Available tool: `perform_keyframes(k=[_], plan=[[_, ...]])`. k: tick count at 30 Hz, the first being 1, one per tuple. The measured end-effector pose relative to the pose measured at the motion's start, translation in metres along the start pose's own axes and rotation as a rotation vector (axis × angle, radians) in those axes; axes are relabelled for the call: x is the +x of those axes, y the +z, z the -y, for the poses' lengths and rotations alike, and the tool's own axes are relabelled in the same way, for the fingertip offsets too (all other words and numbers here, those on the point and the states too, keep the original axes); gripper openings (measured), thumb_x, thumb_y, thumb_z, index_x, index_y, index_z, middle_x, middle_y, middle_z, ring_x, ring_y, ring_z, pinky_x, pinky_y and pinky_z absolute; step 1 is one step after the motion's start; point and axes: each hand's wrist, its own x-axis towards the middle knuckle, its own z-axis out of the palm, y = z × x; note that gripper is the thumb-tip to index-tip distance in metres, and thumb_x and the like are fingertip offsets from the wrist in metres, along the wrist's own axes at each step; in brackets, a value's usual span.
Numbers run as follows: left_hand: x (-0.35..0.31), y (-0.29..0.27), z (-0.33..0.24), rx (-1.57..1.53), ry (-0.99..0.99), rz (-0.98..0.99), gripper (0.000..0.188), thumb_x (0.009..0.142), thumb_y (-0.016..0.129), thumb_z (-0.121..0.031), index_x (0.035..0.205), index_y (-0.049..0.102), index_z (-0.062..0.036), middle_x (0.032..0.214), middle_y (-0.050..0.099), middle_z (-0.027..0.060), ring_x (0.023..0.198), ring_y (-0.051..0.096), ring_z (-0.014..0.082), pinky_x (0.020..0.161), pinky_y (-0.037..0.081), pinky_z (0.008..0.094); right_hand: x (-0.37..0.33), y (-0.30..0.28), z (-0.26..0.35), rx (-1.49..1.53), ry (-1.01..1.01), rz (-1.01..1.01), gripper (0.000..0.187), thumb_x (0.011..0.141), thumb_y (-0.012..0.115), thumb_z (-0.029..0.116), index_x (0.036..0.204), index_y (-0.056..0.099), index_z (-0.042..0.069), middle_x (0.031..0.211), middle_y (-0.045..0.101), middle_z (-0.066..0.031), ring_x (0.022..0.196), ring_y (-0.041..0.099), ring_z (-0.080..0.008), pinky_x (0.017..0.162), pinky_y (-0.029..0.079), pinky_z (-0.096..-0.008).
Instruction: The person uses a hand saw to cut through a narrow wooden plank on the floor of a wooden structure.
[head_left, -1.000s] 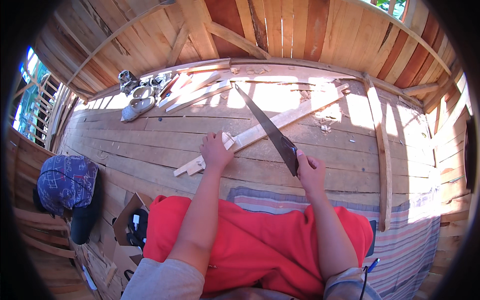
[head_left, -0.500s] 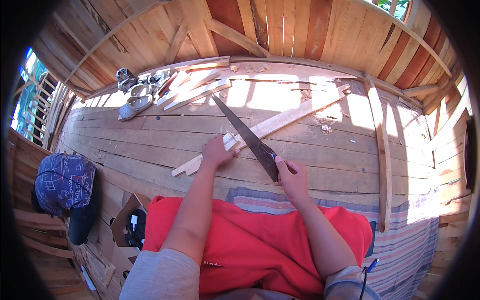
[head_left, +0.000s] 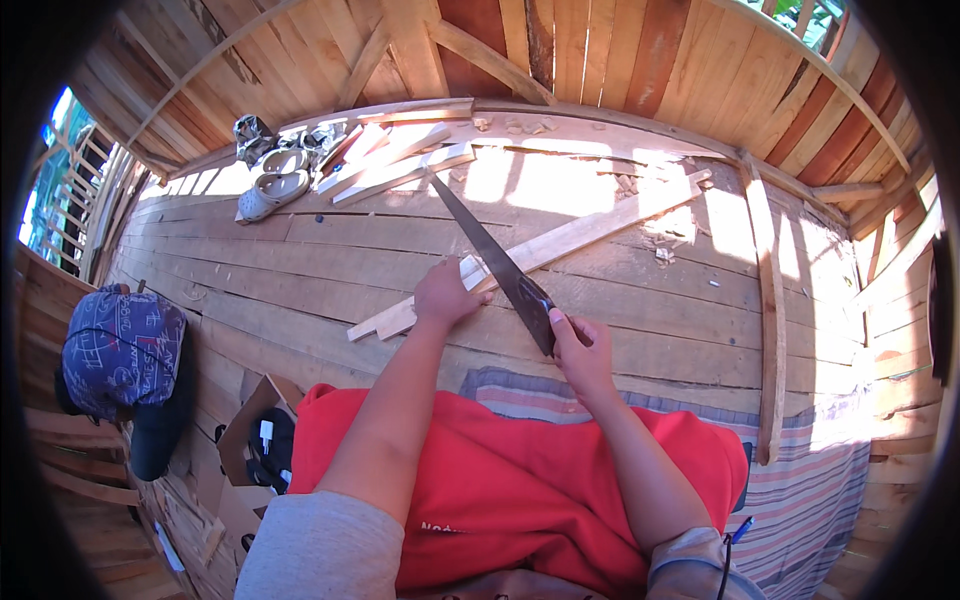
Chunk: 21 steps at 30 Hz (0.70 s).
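My right hand (head_left: 582, 350) is closed round the dark handle of a handsaw (head_left: 480, 242), whose long blade points away and to the left. The blade crosses above a long pale wooden plank (head_left: 600, 228) lying diagonally on the floor; whether its teeth touch the wood cannot be made out. Left of the blade, my left hand (head_left: 447, 292) grips a pale piece of wood (head_left: 471, 267) on top of the plank. Its fingertips are partly hidden. Beyond that hand, narrow wood ends (head_left: 370, 326) stick out toward the lower left.
A person in a patterned cap (head_left: 125, 345) is at the left, near an open cardboard box (head_left: 243, 440). Clogs (head_left: 273, 192) and cut boards (head_left: 395, 172) lie at the back. Wood scraps (head_left: 662, 240), a beam (head_left: 764, 310) and a striped cloth (head_left: 800, 500) are on the right.
The view has shifted slightly. My left hand has moved a little to the right and wraps more over the wood piece. The saw stays in my right hand, at nearly the same angle.
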Motion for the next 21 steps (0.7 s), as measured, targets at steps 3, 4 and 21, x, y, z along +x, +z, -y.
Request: perform_keyframes(k=[3, 4, 21], plan=[[0.002, 0.002, -0.002, 0.001, -0.008, 0.014, 0.074, 0.068, 0.088, -0.054, 0.117, 0.062, -0.0047, 0.112, 0.071, 0.0189, 0.109, 0.069, 0.0363, 0.092, 0.054, 0.0475, 0.003, 0.002, -0.007, -0.047, -0.041, 0.0, 0.045, 0.101, 0.067, 0.033, 0.071, 0.064, 0.001, 0.06, 0.049, 0.0057, 0.057, 0.04, -0.0041, 0.05, 0.029, -0.0279], [0.002, 0.001, -0.003, 0.002, -0.013, 0.019, 0.074, 0.068, 0.088, -0.054, 0.118, 0.062, -0.0047, 0.112, 0.072, 0.0191, 0.108, 0.069, 0.0365, 0.092, 0.054, 0.0476, 0.004, 0.002, -0.01, -0.07, -0.067, -0.002, 0.045, 0.101, 0.067, 0.033, 0.07, 0.063, 0.001, 0.06, 0.048, 0.0058, 0.057, 0.04, -0.0041, 0.05, 0.029, -0.0282], [0.002, 0.013, 0.006, 0.09, 0.107, -0.118, 0.074, 0.071, 0.086, -0.051, 0.12, 0.061, -0.001, 0.12, 0.064, 0.017, 0.119, 0.061, 0.0338, 0.098, 0.053, 0.0442, -0.016, -0.002, 0.001, -0.37, -0.28, 0.093, 0.044, 0.099, 0.067, 0.025, 0.066, 0.055, -0.001, 0.055, 0.047, -0.0045, 0.053, 0.039, -0.0096, 0.049, 0.03, -0.0347]])
